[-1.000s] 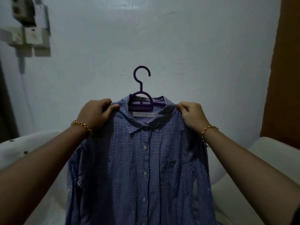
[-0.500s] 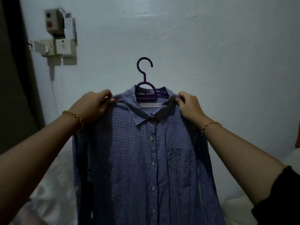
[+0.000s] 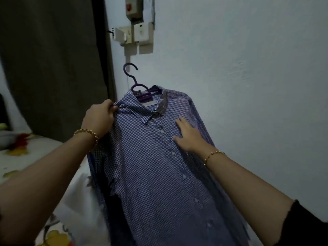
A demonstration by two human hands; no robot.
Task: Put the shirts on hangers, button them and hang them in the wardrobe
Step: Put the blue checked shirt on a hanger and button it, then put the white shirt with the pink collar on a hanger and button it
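Note:
A blue-and-white checked shirt (image 3: 152, 166) hangs buttoned on a purple plastic hanger (image 3: 136, 86) and is held up in the air, tilted to the left. My left hand (image 3: 99, 119) pinches the shirt's left shoulder beside the collar and carries it. My right hand (image 3: 188, 135) lies flat on the shirt's chest, to the right of the button row, fingers straight. The hanger's hook is free and catches on nothing.
A pale wall (image 3: 248, 77) stands right behind the shirt, with switch boxes (image 3: 134, 32) mounted above the hanger. A dark curtain (image 3: 49, 64) fills the upper left. A bed with a flowered sheet (image 3: 35, 157) lies at lower left.
The view has swung left and the shirt now tilts left. My right hand let go of the right shoulder and moved down onto the chest. My left hand keeps its hold.

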